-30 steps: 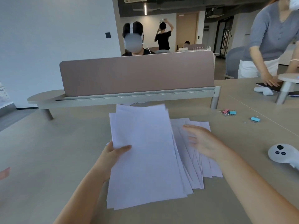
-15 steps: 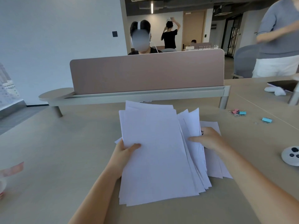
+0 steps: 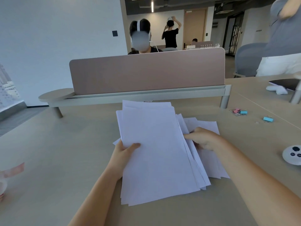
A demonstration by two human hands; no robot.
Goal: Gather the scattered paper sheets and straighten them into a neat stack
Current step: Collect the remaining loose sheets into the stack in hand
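A thick pile of white paper sheets point(image 3: 156, 152) lies on the beige table point(image 3: 65, 152) in front of me, its edges uneven. My left hand point(image 3: 125, 154) grips the pile's left edge, thumb on top. My right hand point(image 3: 203, 139) pinches the right edge of the pile, fingers tucked among the sheets. Several fanned sheets point(image 3: 210, 126) still stick out to the right under and behind my right hand, lying flat on the table.
A pink desk divider point(image 3: 146, 72) on a raised shelf stands just behind the paper. Pink and blue binder clips point(image 3: 239, 111) and another blue clip point(image 3: 268, 119) lie to the right. A white controller point(image 3: 293, 154) rests at the right edge. People are beyond the divider and at the right.
My right hand went from hovering open over the fanned sheets to gripping them, and pulled them left against the main pile. My left hand kept hold of the pile's left edge.
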